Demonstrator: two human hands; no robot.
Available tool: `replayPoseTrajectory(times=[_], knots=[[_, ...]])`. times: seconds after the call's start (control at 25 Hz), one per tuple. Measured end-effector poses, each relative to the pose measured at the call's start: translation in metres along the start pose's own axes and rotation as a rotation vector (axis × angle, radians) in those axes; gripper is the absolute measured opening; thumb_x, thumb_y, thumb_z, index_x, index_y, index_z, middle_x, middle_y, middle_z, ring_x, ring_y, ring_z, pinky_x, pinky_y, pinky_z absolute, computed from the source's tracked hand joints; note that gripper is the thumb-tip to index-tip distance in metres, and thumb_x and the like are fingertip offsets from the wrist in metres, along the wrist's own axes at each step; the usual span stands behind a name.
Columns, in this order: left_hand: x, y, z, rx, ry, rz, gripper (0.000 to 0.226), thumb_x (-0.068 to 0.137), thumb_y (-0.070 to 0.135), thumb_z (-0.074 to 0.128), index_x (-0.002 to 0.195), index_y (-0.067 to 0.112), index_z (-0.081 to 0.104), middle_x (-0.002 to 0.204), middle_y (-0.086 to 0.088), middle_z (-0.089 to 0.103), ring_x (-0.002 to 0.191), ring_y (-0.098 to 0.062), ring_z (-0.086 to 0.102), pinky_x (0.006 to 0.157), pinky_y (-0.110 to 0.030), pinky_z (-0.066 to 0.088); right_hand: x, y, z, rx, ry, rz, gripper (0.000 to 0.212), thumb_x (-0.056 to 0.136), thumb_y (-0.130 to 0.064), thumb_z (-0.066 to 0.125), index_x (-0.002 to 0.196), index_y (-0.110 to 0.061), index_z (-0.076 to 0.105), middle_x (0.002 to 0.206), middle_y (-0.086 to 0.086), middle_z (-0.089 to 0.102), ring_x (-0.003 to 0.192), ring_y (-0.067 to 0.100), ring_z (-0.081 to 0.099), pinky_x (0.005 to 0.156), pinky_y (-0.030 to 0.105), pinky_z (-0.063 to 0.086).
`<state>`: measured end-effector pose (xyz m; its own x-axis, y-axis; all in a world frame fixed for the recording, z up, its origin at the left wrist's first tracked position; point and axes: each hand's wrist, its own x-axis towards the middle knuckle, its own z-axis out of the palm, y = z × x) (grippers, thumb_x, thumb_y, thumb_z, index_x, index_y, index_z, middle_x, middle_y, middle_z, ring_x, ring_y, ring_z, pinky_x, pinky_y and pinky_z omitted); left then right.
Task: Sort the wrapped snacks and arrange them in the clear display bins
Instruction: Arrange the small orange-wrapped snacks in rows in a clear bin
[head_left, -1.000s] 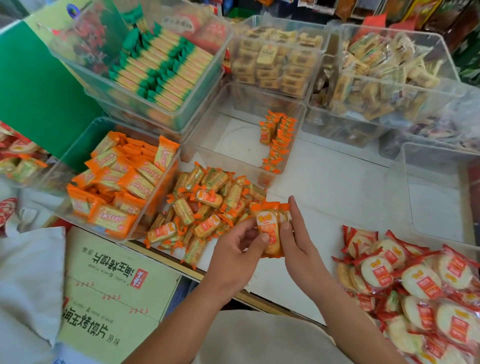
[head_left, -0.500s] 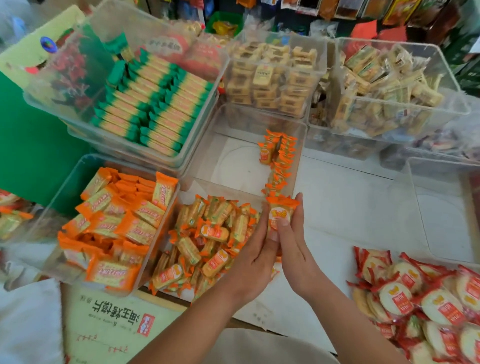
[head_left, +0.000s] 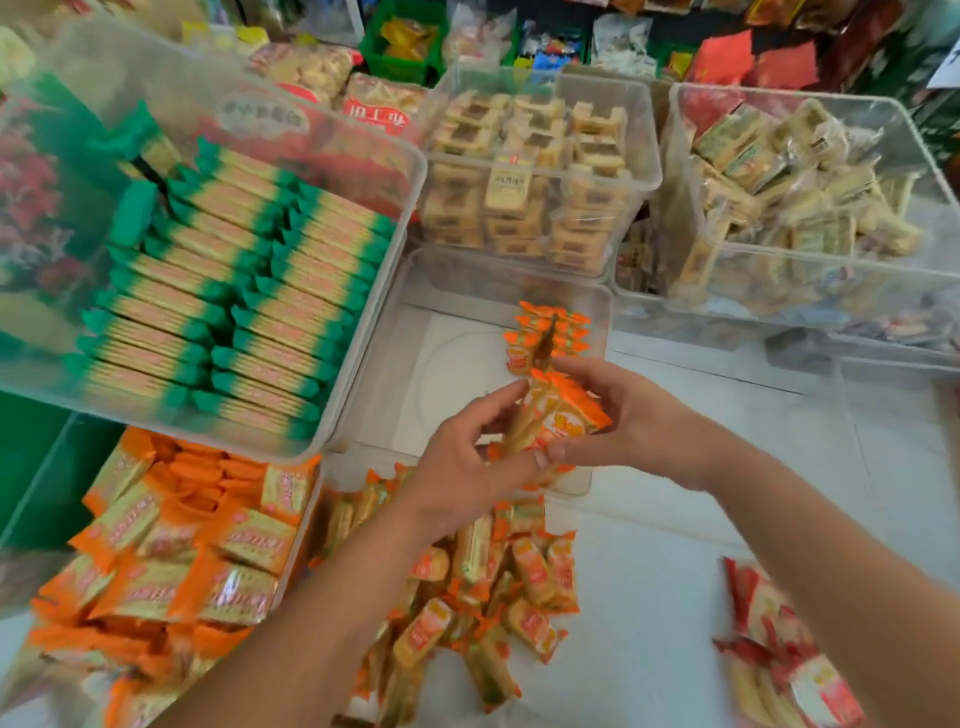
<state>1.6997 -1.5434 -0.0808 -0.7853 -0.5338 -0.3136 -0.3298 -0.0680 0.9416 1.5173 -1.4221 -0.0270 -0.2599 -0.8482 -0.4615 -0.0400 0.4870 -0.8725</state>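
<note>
- Fingers (head_left: 493, 402) of both hands are curled round a small stack of orange-wrapped snacks (head_left: 558, 415). The left hand (head_left: 462, 467) pinches it from one side and the right hand (head_left: 644, 426) from the other, with the thumbs meeting at its near end.
- On my feed a second ago, that stack was low over the table (head_left: 675, 571), beside the loose pile (head_left: 493, 587). Half a second ago it was at the near wall of the middle clear bin (head_left: 410, 374). Now it is held above the bin's near part, just this side of the row of orange packets (head_left: 545, 332) standing along the bin's right wall.
- I read that as the gathering finished and the placing begun: the stack looks bound for the near end of that row. The loose pile is large, so I judge the sorting far from done.
- The view has also swung forward, so the bins of green-wrapped bars (head_left: 234, 275) and larger orange packets (head_left: 182, 535) now fill the left side.
- I cannot count the packets in the stack, nor tell whether its lower end touches the bin floor. The hands cover the row's near end.
- The left-side bins are smeared by motion and the print is unreadable. The red-wrapped snacks (head_left: 779, 660) are cut off at the lower right edge.
</note>
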Motion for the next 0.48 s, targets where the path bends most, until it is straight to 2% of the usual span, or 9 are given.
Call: replayPoseTrajectory(times=[0.12,0.2,0.28,0.32,0.4,0.48], knots=[[0.034,-0.003,-0.010,0.024,0.001,0.025,0.075,0.073,0.034,0.084,0.142,0.042,0.056,0.136,0.015,0.063,0.126,-0.003,0.058,0.107,-0.038,0.051,0.049,-0.017,-0.024,-0.451,-0.087,0.015,0.081,0.067,-0.035,0.097,0.135,-0.035,0.054,0.116,-0.018,0.064,0.096,-0.007,0.065,0.078,0.009,0.049],[0.057,-0.008,-0.015,0.014,0.020,0.027,0.071,0.076,0.021,0.084,0.136,0.046,0.055,0.138,0.017,0.062,0.127,0.001,0.057,0.107,-0.025,0.046,0.080,-0.017,-0.028,-0.613,-0.043,-0.026,0.079,0.064,-0.044,0.095,0.130,-0.034,0.052,0.110,-0.020,0.061,0.092,-0.004,0.062,0.074,0.010,0.043],[0.076,-0.016,-0.021,0.055,0.036,-0.015,0.072,0.082,0.009,0.078,0.142,0.040,0.052,0.143,0.020,0.056,0.130,0.009,0.050,0.104,-0.009,0.038,0.105,-0.009,-0.024,-0.695,0.008,-0.067,0.084,0.061,-0.053,0.090,0.131,-0.029,0.050,0.115,-0.013,0.058,0.099,0.006,0.059,0.081,0.019,0.046],[0.085,-0.023,-0.022,0.099,0.058,-0.057,0.072,0.085,0.007,0.074,0.147,0.035,0.050,0.147,0.017,0.052,0.133,0.006,0.047,0.107,-0.010,0.037,0.117,-0.001,-0.021,-0.771,0.030,-0.091,0.090,0.057,-0.062,0.082,0.133,-0.026,0.049,0.120,-0.008,0.055,0.106,0.011,0.056,0.087,0.026,0.047],[0.101,-0.043,-0.025,0.199,0.126,-0.178,0.069,0.087,0.007,0.069,0.150,0.024,0.047,0.149,0.007,0.050,0.135,-0.007,0.048,0.111,-0.027,0.042,0.138,0.020,-0.013,-0.966,0.043,-0.118,0.096,0.056,-0.072,0.070,0.134,-0.021,0.050,0.127,-0.002,0.053,0.118,0.020,0.050,0.098,0.035,0.044],[0.110,-0.060,-0.024,0.225,0.137,-0.268,0.064,0.088,0.007,0.068,0.148,0.021,0.050,0.144,0.000,0.055,0.125,-0.015,0.057,0.100,-0.031,0.050,0.154,0.040,-0.003,-1.168,0.026,-0.101,0.089,0.067,-0.069,0.073,0.136,-0.019,0.050,0.133,0.001,0.052,0.125,0.025,0.044,0.105,0.041,0.039]])
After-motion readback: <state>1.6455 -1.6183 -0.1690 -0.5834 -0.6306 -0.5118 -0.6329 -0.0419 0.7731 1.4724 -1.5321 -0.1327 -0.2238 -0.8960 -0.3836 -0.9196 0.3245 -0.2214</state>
